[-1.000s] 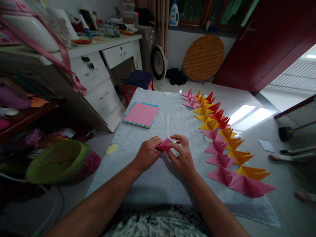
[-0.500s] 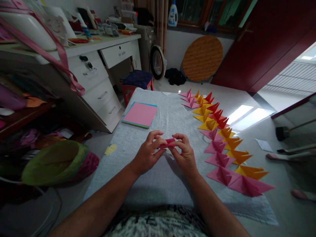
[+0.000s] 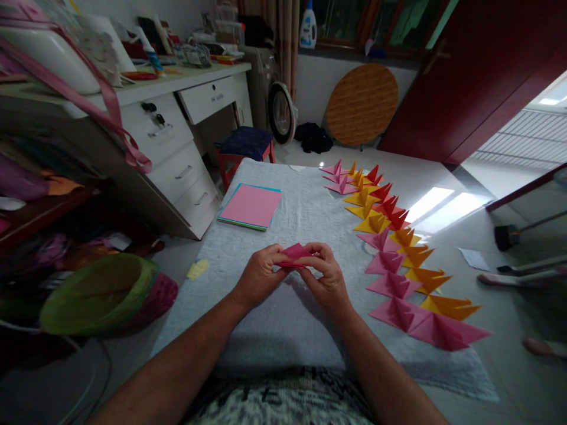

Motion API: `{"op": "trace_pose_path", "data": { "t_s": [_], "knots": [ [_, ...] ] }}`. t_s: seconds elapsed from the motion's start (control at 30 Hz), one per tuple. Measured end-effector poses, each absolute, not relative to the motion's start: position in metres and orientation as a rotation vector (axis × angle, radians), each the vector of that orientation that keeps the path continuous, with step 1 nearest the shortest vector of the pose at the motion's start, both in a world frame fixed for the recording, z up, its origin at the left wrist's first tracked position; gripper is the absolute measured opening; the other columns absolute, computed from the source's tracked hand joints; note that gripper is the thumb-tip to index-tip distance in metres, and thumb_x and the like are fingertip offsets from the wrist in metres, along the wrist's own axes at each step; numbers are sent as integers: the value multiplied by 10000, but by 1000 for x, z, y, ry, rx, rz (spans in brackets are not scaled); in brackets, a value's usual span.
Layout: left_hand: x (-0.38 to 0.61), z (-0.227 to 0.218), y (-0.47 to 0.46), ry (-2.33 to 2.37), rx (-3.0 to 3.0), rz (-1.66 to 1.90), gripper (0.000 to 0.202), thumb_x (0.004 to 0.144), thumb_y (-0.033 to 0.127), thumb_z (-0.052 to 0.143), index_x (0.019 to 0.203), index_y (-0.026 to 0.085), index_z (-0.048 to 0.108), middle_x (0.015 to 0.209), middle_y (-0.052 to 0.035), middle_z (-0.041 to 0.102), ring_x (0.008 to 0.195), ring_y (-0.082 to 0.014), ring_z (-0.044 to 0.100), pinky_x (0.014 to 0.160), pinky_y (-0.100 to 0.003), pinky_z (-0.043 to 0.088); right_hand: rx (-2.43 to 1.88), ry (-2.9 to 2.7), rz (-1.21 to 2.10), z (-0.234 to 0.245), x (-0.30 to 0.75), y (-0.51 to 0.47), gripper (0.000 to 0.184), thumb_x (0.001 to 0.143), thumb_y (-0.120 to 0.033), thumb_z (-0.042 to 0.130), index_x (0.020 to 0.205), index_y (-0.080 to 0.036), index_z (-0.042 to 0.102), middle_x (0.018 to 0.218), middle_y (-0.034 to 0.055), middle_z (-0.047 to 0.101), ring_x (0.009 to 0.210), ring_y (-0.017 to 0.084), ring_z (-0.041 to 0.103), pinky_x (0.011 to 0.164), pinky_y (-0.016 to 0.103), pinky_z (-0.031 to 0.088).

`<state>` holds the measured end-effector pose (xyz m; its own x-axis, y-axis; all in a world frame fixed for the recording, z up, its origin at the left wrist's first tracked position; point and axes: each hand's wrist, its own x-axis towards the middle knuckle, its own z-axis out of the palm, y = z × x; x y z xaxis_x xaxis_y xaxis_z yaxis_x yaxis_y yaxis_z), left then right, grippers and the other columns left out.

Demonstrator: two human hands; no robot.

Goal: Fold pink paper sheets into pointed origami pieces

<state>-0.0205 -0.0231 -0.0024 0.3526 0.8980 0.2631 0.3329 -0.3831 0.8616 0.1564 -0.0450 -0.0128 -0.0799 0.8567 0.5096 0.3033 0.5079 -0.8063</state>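
Between my hands is a small folded piece of pink origami paper [image 3: 296, 252], held just above the cloth-covered table [image 3: 305, 206]. My left hand [image 3: 261, 273] pinches its left side, and my right hand [image 3: 326, 274] grips the right side with thumb and fingers. A pointed flap of the paper stands up between the fingertips; its lower folds are partly hidden by them. Beyond my left hand lies a stack of square paper [image 3: 250, 205] with a pink sheet on top. To the right stand rows of folded paper cranes, among them a pink crane [image 3: 447, 327] and an orange crane [image 3: 449, 306].
A yellow patch [image 3: 198, 269] lies at the table's left edge. Left of the table stands a bin with a green liner [image 3: 101, 289]. A stool [image 3: 245, 144] and a white desk [image 3: 172, 159] are behind, near a washing machine with its door [image 3: 282, 113] open.
The pink paper has turned or opened between my fingers, so a pointed flap now rises above them. My fingers have closed in around it.
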Motion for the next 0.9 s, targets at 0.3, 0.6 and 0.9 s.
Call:
{"op": "trace_pose_path", "data": {
  "t_s": [0.3, 0.6, 0.9],
  "knots": [
    [-26, -6, -17, 1047, 1737, 1184, 24, 780, 197, 736, 797, 187, 751, 862, -40, 670, 822, -167, 651, 753, -271, 514, -1111, -1078, 1004, -19, 167, -41, 191, 885, -318, 595, 1039, -221, 653, 894, 33, 658, 758, 160, 599, 704, 301, 500],
    [-26, -5, -20, 1019, 1808, 1175, 42, 779, 152, 723, 793, 187, 742, 831, -31, 684, 776, -154, 648, 725, -250, 491, -1003, -948, 1324, -20, 166, -36, 245, 836, -450, 695, 855, -206, 685, 653, -26, 580, 603, 124, 517, 585, 257, 417],
    [-25, 0, -22, 1009, 1875, 1091, 74, 817, 238, 732, 850, 208, 792, 849, -48, 709, 803, -174, 665, 739, -265, 498, -950, -950, 1371, -20, 165, -37, 199, 841, -396, 714, 805, -201, 691, 653, -33, 581, 595, 108, 508, 601, 246, 408]
  ]
}}
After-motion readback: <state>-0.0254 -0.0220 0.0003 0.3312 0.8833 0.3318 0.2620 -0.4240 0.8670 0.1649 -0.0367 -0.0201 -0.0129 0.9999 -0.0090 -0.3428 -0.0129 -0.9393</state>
